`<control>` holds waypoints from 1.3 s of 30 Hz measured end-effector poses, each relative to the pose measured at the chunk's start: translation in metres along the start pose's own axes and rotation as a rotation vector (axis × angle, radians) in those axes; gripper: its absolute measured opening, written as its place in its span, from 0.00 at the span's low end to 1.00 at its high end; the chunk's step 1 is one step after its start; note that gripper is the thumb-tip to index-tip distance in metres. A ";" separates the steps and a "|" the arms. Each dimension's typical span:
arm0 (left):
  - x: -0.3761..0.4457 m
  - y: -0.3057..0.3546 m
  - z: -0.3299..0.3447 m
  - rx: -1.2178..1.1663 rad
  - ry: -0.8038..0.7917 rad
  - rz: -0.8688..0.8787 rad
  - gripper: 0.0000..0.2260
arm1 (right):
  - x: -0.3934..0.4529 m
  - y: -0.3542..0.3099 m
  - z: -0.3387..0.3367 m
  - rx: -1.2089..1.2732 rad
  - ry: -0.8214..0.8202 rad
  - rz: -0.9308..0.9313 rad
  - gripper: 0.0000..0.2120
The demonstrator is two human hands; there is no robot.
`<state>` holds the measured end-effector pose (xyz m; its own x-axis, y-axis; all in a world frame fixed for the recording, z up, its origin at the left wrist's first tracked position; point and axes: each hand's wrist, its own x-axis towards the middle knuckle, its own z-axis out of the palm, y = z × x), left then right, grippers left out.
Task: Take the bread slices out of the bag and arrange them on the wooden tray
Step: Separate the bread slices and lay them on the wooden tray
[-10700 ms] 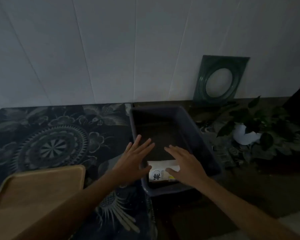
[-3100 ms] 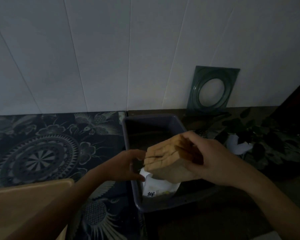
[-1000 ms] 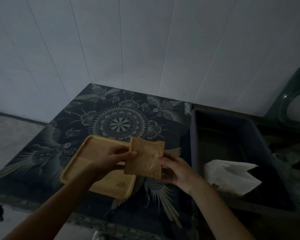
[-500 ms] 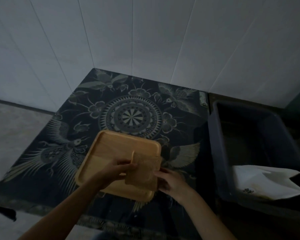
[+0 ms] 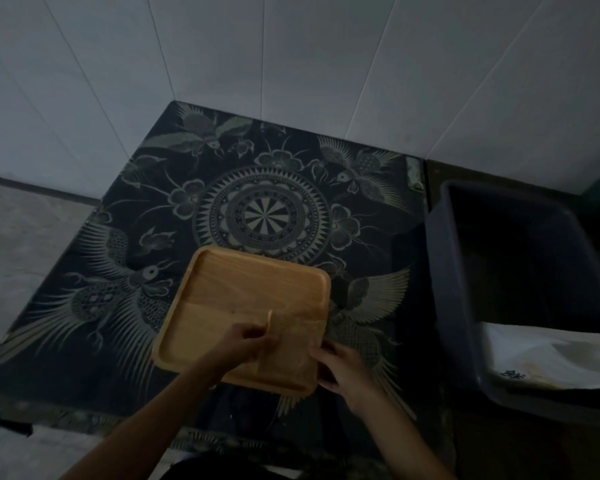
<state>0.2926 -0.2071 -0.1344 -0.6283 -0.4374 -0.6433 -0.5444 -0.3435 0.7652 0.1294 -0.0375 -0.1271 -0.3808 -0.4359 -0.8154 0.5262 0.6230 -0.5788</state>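
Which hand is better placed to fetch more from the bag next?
The right hand: it is at the wooden tray's right edge, nearer the white bag in the bin.

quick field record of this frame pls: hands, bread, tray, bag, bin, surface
left hand: gripping left edge of the bread
right hand: gripping right edge of the bread
bread: tan square bread slices, over near-right corner of the tray; count and contact with tray unclear
tray: square light wooden tray, otherwise bare, lying on the cloth
bag: crumpled white bread bag, inside the bin, near end
bin: dark blue plastic bin, right of the tray
surface: dark cloth with mandala and bird pattern
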 end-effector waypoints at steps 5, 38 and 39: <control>0.006 0.001 0.001 0.035 0.009 0.020 0.13 | 0.000 -0.002 0.005 -0.034 0.013 -0.053 0.15; -0.015 0.001 -0.013 -0.163 0.116 0.055 0.10 | -0.024 0.010 0.040 -0.174 0.269 -0.390 0.19; -0.016 0.000 -0.018 -0.179 0.107 0.054 0.09 | -0.024 0.008 0.043 -0.183 0.267 -0.402 0.18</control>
<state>0.3121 -0.2149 -0.1239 -0.5857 -0.5419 -0.6028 -0.3983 -0.4553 0.7963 0.1753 -0.0495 -0.1124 -0.7189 -0.4981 -0.4849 0.1660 0.5543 -0.8156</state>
